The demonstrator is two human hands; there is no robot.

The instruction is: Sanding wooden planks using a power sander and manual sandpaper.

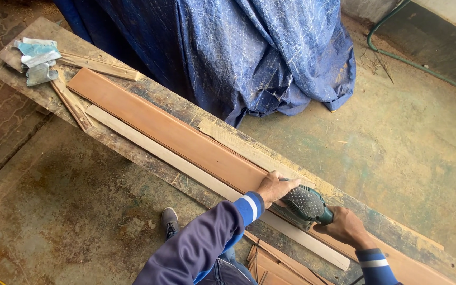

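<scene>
A long reddish-brown wooden board [159, 125] lies along a worn plank workbench [43, 97]. A green hand-held power sander [304, 204] rests on the board near its right part. My left hand [274, 187] presses on the front of the sander and the board. My right hand [345, 227] grips the sander's rear. A pale thin wooden strip [149, 146] lies along the board's near side.
Crumpled grey gloves or rags [35, 60] and short wood strips [98, 66] sit at the bench's far left end. A blue tarp [238, 47] covers something behind the bench. A green hose [418, 63] runs on the concrete floor. More boards [273, 266] lie below the bench by my shoe [170, 221].
</scene>
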